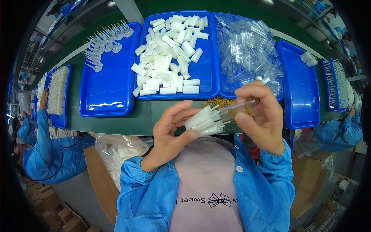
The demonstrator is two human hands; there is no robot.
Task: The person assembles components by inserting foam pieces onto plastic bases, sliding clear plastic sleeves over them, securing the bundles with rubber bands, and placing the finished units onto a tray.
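With the clock centred on the two hands and 12 o'clock pointing away from the wearer, the green worktable [106, 125] stretches across from 9 to 3 o'clock. A co-worker in a blue sleeve [42, 116] sits at 9 o'clock, another in a blue jacket [336, 131] at 3 o'clock. At 8 o'clock a cardboard box [96, 164] holds a clear bag [121, 152] of white pieces.

Four blue trays line the table. The tray of white tubes [208, 77], heaped loosely, lies at 11 o'clock; the tray of clear sleeves [228, 86] is beside it at 1 o'clock. The left-hand tray [108, 89], at 10 o'clock, carries thin-spiked pieces [108, 38] along its far side; the right-hand tray [301, 91], at 2 o'clock, has a small white cluster [308, 58] in its far corner.

The left hand [170, 131] is curled around a bundle of white tubes [205, 123], held tilted at the clock's centre, before the wearer's torso, thin stems pointing toward 2 o'clock. The right hand [262, 118] pinches a clear plastic piece [235, 111] between thumb and fingers, close to those stems; whether they touch cannot be told. Yellowish rubber bands [226, 101] lie just beyond, at 1 o'clock.
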